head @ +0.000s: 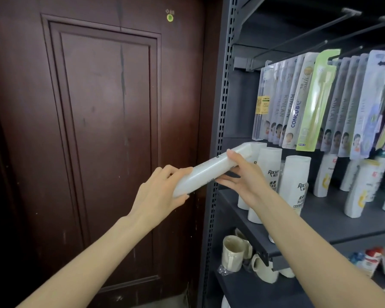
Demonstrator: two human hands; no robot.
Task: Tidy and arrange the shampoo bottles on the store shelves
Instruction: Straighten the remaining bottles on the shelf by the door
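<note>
I hold a long white shampoo bottle [209, 170] tilted almost flat, its cap end pointing up and right toward the shelf's left end. My left hand [162, 192] grips its base, out in front of the shelf post. My right hand [240, 174] clasps its upper part near the cap, thumb on top and fingers underneath. On the grey shelf [333, 221] behind stand more white Racier bottles [295, 181], partly hidden by my right arm. Further right stand white bottles with yellow marks [357, 192].
Packaged toothbrushes [307, 101] hang from hooks right above the bottles. A perforated grey shelf post [218, 152] stands at the left edge of the rack. A dark wooden door [98, 130] fills the left. Beige mugs [233, 252] sit on the lower shelf.
</note>
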